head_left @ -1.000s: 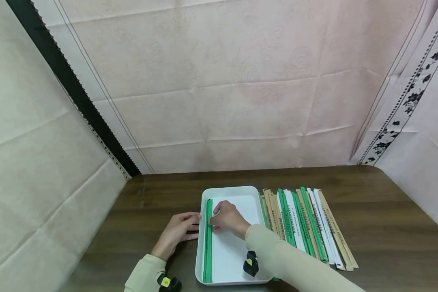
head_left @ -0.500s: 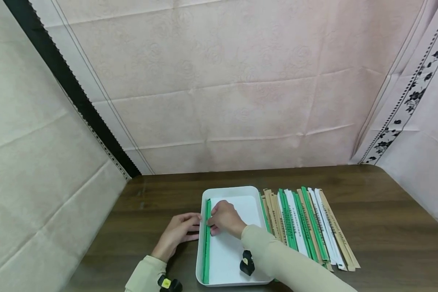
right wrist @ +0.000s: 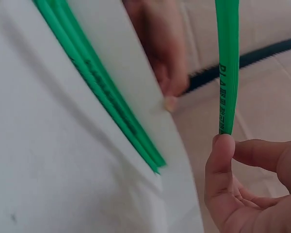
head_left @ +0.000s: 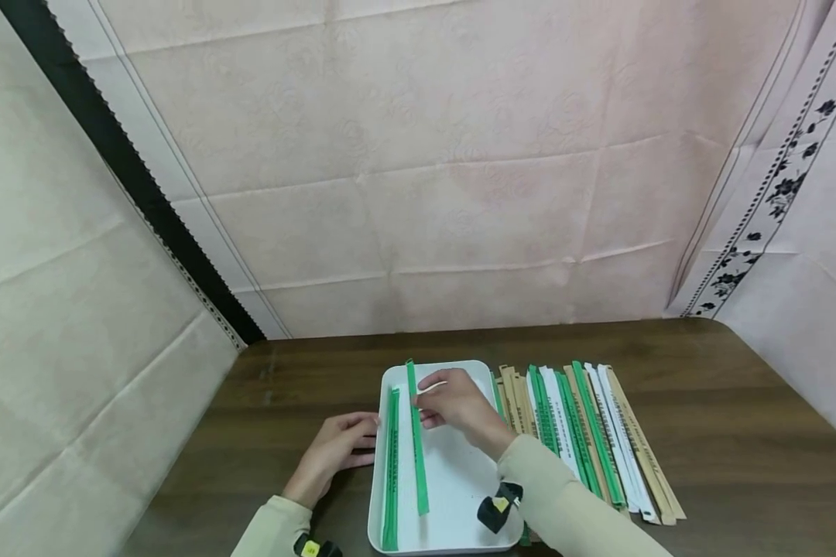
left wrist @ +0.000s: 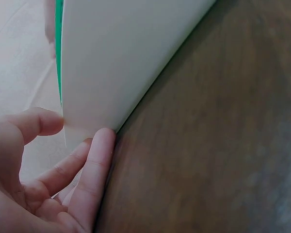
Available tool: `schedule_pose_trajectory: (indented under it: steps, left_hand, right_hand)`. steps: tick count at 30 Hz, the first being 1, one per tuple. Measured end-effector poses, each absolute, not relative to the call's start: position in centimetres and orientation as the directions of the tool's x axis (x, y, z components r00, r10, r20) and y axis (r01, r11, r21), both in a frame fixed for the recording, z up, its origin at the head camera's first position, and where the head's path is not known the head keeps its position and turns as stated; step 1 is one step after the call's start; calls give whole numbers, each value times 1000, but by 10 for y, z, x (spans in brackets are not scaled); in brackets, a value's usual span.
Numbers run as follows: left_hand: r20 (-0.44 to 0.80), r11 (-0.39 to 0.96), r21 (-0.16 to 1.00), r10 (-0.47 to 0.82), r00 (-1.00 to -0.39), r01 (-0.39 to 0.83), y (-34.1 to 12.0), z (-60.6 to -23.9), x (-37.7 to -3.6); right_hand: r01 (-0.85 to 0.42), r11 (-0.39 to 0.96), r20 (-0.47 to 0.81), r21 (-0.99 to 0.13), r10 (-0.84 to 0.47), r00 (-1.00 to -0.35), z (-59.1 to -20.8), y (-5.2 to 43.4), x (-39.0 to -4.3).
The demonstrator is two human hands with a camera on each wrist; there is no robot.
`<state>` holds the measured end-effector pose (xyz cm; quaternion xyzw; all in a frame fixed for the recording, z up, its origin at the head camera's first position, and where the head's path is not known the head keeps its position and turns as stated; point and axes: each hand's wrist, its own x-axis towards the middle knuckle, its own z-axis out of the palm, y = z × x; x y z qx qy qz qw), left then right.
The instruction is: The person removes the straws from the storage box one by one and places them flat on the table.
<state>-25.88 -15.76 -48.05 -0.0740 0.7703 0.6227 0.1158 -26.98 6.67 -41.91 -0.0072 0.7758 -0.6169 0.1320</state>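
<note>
My right hand point(head_left: 460, 406) pinches a long green wrapped straw point(head_left: 419, 456) between thumb and fingertip, raised over the white tray point(head_left: 460, 495). Dark print with the letters PLA shows on its wrapper in the right wrist view. Along the tray's left side lie more green wrapped straws point(head_left: 392, 472), side by side; their exact number is hard to tell. My left hand point(head_left: 337, 449) is at the outside of the tray's left wall, its fingertips touching it. In the left wrist view, the fingers point(left wrist: 101, 155) rest against the pale tray wall point(left wrist: 111, 53).
Right of the tray, a fanned row of wrapped straws point(head_left: 588, 433) in green, white and tan lies on the dark wooden table point(head_left: 724, 402). My right forearm crosses over part of it. Pale cloth point(head_left: 460, 193) hangs behind the table.
My right hand has lifted one green straw away from the others at the tray's left side and moved it slightly right. The left hand stays at the tray's wall.
</note>
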Motion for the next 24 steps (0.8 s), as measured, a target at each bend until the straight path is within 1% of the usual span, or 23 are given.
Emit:
schedule_pose_trajectory:
  steps: [4,12,20,24]
  left_hand:
    - [-264,215,944,41,-964,-250,-158,-481,-259]
    - [-257,228,943,41,-966,-241,-159,-481,-257]
    - [-265,226,942,40,-963,-250,-158,-480,-259]
    - [-267,227,941,39,-963,-252,-159,-481,-259]
  right_hand:
    - [127,229,-160,-965,-132,-978,-417,84,-269]
    - [121,234,-136,-965,-51,-989,-415,121,-265]
    - [75,172,-91,-982,-88,-992,-412,162,-268]
    - [45,181,-63,-982,-94,-994,-411,180,-272]
